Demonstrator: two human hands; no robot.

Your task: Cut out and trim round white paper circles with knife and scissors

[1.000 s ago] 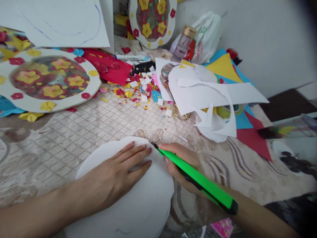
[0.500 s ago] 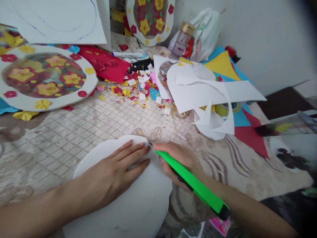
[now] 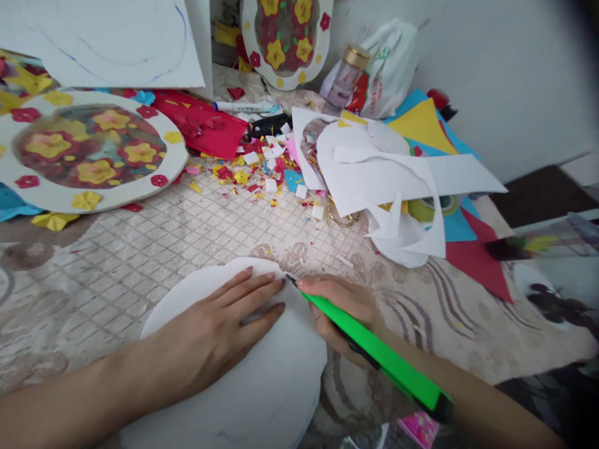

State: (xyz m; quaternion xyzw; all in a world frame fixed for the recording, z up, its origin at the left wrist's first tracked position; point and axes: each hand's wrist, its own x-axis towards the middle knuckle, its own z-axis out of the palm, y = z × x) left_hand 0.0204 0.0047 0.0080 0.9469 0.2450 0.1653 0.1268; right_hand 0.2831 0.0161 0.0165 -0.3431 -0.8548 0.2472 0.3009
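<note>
A white sheet with a scalloped edge (image 3: pixel 281 362) lies on the patterned tablecloth in front of me. My left hand (image 3: pixel 210 330) rests flat on it, fingers stretched toward the upper right edge. My right hand (image 3: pixel 346 312) is closed around a bright green utility knife (image 3: pixel 374 349), whose dark blade tip touches the sheet's top right edge, close to my left fingertips. The knife slants down to the right, its black end over my right forearm. A small blue pen mark shows low on the sheet.
A decorated oval frame with paper flowers (image 3: pixel 173 159) lies at left; a similar frame (image 3: pixel 322 43) stands at the back. Paper scraps (image 3: pixel 262 168) litter the middle. White offcuts (image 3: pixel 365 181), a bottle (image 3: pixel 346 78) and a plastic bag (image 3: pixel 393 68) occupy the right rear.
The knife tip and my right hand have shifted slightly right along the sheet's edge. My left hand stays in place on the sheet. The whole view has moved a little.
</note>
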